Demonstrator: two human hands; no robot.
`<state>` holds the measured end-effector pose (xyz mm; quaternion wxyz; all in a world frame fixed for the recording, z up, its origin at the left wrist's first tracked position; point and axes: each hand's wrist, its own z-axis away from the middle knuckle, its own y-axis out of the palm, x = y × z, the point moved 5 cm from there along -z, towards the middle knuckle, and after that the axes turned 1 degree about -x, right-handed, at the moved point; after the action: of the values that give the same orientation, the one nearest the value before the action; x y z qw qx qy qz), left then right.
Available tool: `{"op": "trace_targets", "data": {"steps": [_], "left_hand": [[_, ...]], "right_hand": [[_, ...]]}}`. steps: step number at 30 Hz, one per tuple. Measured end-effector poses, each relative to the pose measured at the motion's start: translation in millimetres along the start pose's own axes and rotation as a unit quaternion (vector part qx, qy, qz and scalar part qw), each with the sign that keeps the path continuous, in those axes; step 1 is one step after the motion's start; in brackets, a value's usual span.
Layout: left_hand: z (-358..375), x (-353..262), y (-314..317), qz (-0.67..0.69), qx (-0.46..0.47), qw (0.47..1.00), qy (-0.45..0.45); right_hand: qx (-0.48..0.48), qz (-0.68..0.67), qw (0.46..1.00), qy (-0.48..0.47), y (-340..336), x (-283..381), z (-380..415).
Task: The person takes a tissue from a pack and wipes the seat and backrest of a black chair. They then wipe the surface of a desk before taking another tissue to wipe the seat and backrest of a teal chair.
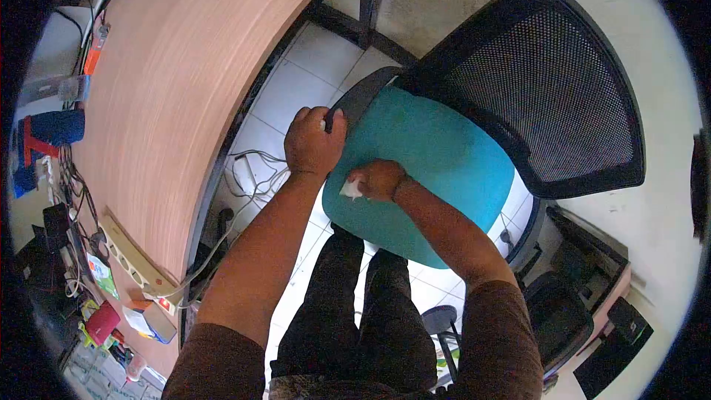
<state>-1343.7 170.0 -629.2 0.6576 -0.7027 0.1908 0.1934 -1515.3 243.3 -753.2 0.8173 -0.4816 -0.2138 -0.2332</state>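
An office chair with a teal seat (437, 141) and a black mesh backrest (548, 89) stands in front of me. My left hand (315, 141) is closed around the front end of the chair's black armrest (366, 96). A small white spot shows by its fingers, too small to name. Over the seat's near left part, my right hand (379, 180) is closed on a crumpled white tissue (351, 189). The tissue lies against the teal fabric, partly covered by the fingers.
A wooden desk (178, 52) curves along the left, holding a power strip (133, 255) and tangled cables. More cables (259, 178) lie on the white tiled floor (285, 96) below it. Another black chair (555, 318) stands at lower right, beside a wall.
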Motion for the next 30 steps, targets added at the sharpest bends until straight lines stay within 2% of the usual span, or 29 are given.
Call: {"op": "trace_targets", "data": {"steps": [2, 4, 6, 9, 10, 11, 12, 13, 14, 15, 17, 19, 20, 21, 22, 23, 24, 25, 26, 27, 28, 30], "left_hand": [[0, 1, 1, 0.004, 0.004, 1.0, -0.007], [-2, 1, 0, 0.007, 0.001, 1.0, -0.018], [-2, -1, -1, 0.008, 0.012, 1.0, -0.023], [-3, -3, -1, 0.003, 0.014, 1.0, -0.017], [-5, -4, 0, 0.0, 0.016, 1.0, -0.015], [-5, -4, 0, -0.016, 0.013, 1.0, -0.014], [-5, -5, 0, -0.031, 0.01, 0.999, -0.012], [-5, -5, 2, -0.028, 0.01, 0.999, -0.01], [-5, -3, 2, -0.021, 0.004, 1.0, -0.007], [-6, -3, 3, -0.013, -0.002, 1.0, -0.002], [-5, -3, 4, -0.011, -0.002, 1.0, 0.005], [-6, -3, 5, -0.02, 0.005, 1.0, -0.004], [-6, -2, 5, -0.019, 0.001, 1.0, 0.0], [-4, -1, 5, -0.017, 0.003, 1.0, -0.004], [-3, -2, 5, -0.019, -0.005, 1.0, 0.001], [-5, -3, 4, -0.021, -0.015, 1.0, 0.008], [-6, -1, 6, -0.023, -0.014, 1.0, 0.009], [-5, -1, 6, -0.024, -0.013, 1.0, 0.008], [-3, -2, 6, -0.031, -0.013, 0.999, 0.016], [-6, -4, 6, -0.039, -0.017, 0.999, 0.027], [-6, 0, 9, -0.041, -0.022, 0.999, 0.024], [-7, 0, 10, -0.05, -0.018, 0.998, 0.029]], "right_hand": [[0.063, 0.018, 0.995, -0.075, -11, -5, 18], [-0.185, -0.016, 0.983, 0.004, -28, -101, 3], [-0.373, -0.036, 0.924, 0.071, -73, -132, 20], [-0.394, -0.107, 0.909, 0.084, -73, -123, 18], [-0.32, -0.002, 0.946, 0.057, -57, -100, 17], [-0.251, -0.102, 0.958, 0.092, -14, -107, 1], [-0.165, -0.048, 0.984, 0.055, 5, -63, 14], [-0.025, 0.012, 0.997, 0.066, 30, -29, 26], [0.087, 0.117, 0.987, -0.064, 66, -2, 45], [0.158, 0.122, 0.974, -0.109, 104, 5, 66], [0.328, 0.125, 0.877, -0.329, 106, 24, 117], [0.193, 0.019, 0.973, -0.127, 68, -16, 106], [0.095, -0.077, 0.992, -0.01, 58, -71, 92], [-0.069, 0.035, 0.997, 0.006, 11, -105, 92], [-0.306, 0.052, 0.951, -0.01, 7, -191, 91], [-0.375, -0.075, 0.92, 0.081, -20, -213, 95], [-0.47, -0.24, 0.837, 0.144, -44, -235, 104], [-0.568, -0.368, 0.717, 0.17, -66, -253, 114], [-0.584, -0.441, 0.653, 0.193, -78, -244, 115], [-0.517, -0.33, 0.76, 0.217, -66, -253, 90], [-0.454, -0.201, 0.839, 0.221, -52, -263, 65], [-0.28, -0.054, 0.952, 0.107, -9, -175, 36]]}}
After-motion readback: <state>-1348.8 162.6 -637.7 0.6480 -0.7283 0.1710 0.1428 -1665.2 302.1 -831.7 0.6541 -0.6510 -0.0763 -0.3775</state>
